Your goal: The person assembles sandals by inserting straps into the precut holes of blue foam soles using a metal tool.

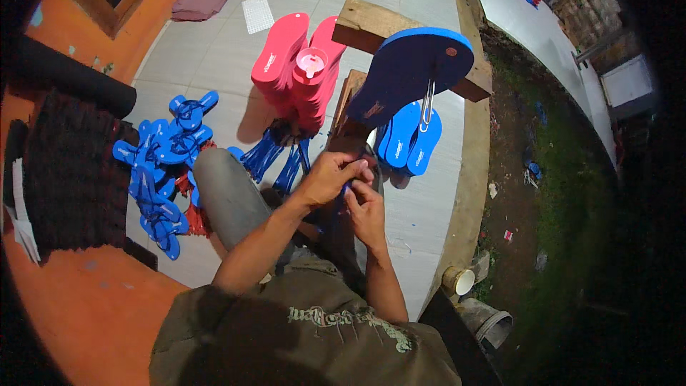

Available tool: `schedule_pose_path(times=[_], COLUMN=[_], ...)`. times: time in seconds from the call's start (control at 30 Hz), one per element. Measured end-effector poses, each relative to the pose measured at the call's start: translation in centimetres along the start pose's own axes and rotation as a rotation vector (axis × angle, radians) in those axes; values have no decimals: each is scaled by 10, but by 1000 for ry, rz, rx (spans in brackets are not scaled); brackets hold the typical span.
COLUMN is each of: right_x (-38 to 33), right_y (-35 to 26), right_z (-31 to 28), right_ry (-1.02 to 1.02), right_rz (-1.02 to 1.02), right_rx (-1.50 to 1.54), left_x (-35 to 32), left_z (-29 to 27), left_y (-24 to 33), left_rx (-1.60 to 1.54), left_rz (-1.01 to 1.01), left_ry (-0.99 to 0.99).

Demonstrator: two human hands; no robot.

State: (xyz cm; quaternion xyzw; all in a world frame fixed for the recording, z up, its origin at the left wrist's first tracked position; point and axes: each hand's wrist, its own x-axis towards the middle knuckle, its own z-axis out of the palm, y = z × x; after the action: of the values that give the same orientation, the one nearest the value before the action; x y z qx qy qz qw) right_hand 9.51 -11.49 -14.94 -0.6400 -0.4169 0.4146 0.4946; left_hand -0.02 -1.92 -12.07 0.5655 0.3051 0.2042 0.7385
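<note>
My left hand [330,180] and my right hand [366,213] meet in front of my lap, fingers pinched together. Between them shows a bit of dark blue, seemingly a sandal strap [346,189]; the fingers hide most of it. Just beyond my hands, a blue sandal sole [400,71] is held up on a wooden stand [371,25], with a metal wire hook [427,107] hanging from it. Bundles of blue straps [289,168] lie left of my hands. Two blue soles [409,141] rest on the floor behind the raised one.
Tall stacks of pink soles [279,50] stand ahead, a pink cup [311,63] on top. Finished blue sandals [153,171] are heaped at left, near red straps [196,218] and a black roll [78,75]. At right, the tiled floor ends at a ledge [468,164] above dirt.
</note>
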Motion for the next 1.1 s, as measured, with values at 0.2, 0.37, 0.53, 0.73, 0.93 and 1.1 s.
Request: schedule_pose_path(times=[0.2, 0.37, 0.53, 0.73, 0.93, 1.1], right_x=[8, 59, 111, 114, 116, 73], right_y=[-16, -145, -190, -184, -190, -180], right_z=[-31, -92, -86, -87, -94, -80], right_ry=[-183, 573, 359, 396, 329, 403], right_rz=[-45, -631, -522, -557, -540, -630], right_rx=[221, -82, -179, -184, -150, -324], left_x=[-6, -14, -3, -1, 5, -15], left_z=[-9, 9, 20, 26, 28, 19], left_y=[38, 132, 145, 143, 163, 182], left_rx=[-57, 747, 1052, 1180, 1257, 1341], left_rz=[278, 706, 919, 923, 743, 903], left_ry=[-175, 108, 53, 108, 38, 324])
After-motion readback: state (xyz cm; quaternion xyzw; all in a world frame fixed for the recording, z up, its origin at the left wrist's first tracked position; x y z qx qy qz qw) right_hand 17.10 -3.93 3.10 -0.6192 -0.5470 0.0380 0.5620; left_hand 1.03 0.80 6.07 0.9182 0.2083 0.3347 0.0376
